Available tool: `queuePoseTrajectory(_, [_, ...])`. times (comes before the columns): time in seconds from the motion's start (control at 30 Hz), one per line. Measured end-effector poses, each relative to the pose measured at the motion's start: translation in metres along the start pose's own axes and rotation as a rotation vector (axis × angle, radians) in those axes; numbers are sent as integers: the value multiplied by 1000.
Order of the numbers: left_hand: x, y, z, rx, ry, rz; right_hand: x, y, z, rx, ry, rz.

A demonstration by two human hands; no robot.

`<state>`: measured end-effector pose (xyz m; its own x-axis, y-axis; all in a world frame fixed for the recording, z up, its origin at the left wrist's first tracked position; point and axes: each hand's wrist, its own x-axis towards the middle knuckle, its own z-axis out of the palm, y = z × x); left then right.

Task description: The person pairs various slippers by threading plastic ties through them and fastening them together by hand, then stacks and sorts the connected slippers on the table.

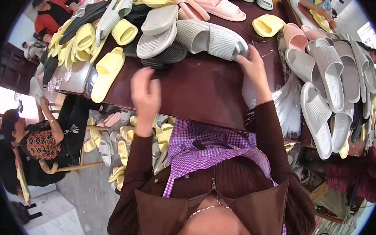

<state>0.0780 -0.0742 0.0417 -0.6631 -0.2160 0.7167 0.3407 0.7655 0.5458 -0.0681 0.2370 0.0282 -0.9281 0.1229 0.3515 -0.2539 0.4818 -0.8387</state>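
Observation:
On the dark red table, a grey ribbed slide slipper (222,42) lies sideways against another grey slipper (189,31). My right hand (255,72) is at its right end, thumb on the near edge and fingers around the far side. My left hand (146,94) is raised over the table's near edge, smeared by motion, with nothing visible in it. Just beyond that hand are a black slipper (171,53) and a grey slipper (157,42) stacked together. A yellow slipper (107,75) lies to its left, toe overhanging the edge.
Yellow slippers (85,37) heap up on the left, pink slippers (217,6) at the back. More grey slippers (326,67) pile up on the right beside a bundle of clear strands (287,103). Several slippers lie on the floor (92,172). Other people work at left and far right.

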Motion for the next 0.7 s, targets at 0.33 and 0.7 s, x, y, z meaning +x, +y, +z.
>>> queuePoseTrajectory(0.33, [5,-2,60,52,-371,56,-5,-22,-79,-137,201,-97])
queuePoseTrajectory(0.7, [12,37,69,-716,-665,-612,-36,-59,-182,143,-2,196])
